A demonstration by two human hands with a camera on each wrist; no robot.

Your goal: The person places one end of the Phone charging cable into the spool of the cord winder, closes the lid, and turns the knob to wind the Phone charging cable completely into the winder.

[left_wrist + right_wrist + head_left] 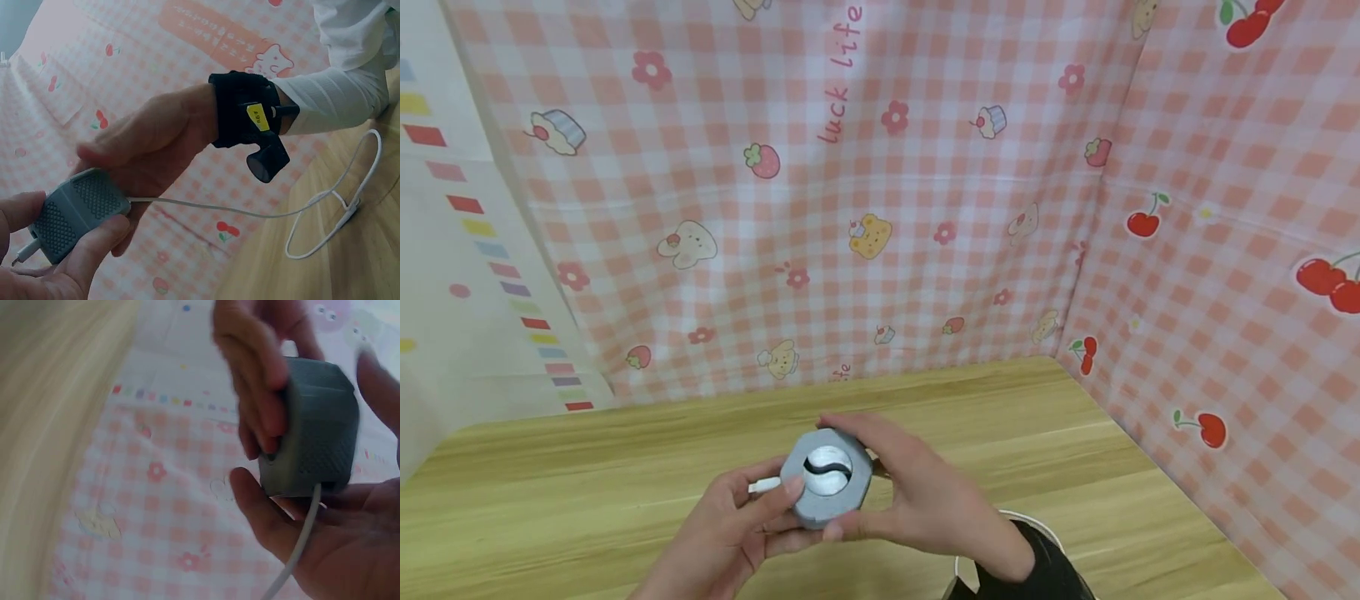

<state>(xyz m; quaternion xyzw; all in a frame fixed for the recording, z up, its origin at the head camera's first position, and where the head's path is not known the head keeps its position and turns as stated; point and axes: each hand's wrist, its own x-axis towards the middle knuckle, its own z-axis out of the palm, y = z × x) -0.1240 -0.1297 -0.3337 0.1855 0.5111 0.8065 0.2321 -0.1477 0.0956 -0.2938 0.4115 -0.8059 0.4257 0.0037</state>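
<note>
A grey, faceted cable winder [824,508] with a silvery, S-slotted round hub is held up between both hands in the head view. My left hand [730,508] grips it, thumb on the front face and fingers beneath. My right hand [917,492] curls round its right side, fingertips at the far edge and thumb at the near edge. Beside the left fingers a white plug [763,484] sticks out. Dotted texture covers the winder's side [81,209] in the left wrist view. From its other end a white cable [219,209] runs out under the right hand.
Loops of white cable [1037,525] lie on the wooden table [962,417] by the right forearm. Pink checked cloth [820,208] hangs behind the table and along its right side. A white cloth [467,333] with coloured blocks hangs at the left.
</note>
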